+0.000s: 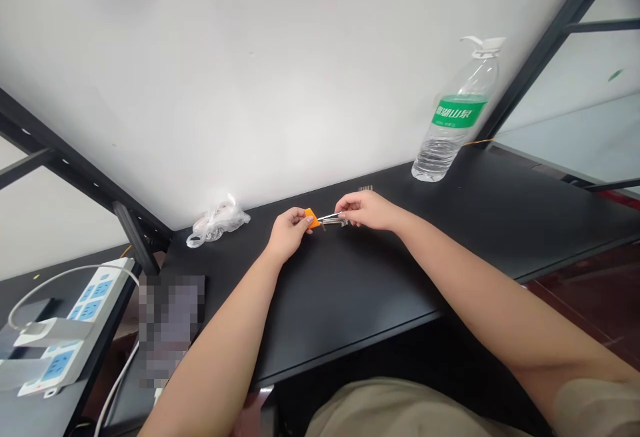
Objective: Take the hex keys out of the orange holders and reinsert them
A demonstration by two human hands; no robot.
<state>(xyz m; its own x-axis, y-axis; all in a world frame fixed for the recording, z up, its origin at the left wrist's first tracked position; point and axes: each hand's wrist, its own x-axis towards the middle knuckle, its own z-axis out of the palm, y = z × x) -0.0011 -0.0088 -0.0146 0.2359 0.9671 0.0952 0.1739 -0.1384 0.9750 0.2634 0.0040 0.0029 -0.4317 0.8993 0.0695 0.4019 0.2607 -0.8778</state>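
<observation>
- black bench [345,297], everything below is on or just over it
- big clear bottle [450,113], green label, upright near the wall on the right
- crumpled plastic bag [219,222], far left corner
- left hand [287,233], fingers closed on the orange piece [313,217]
- right hand [367,210], fingers pinching the thin metal pieces [329,216], which reach across to the orange bit, mid-bench near the wall
</observation>
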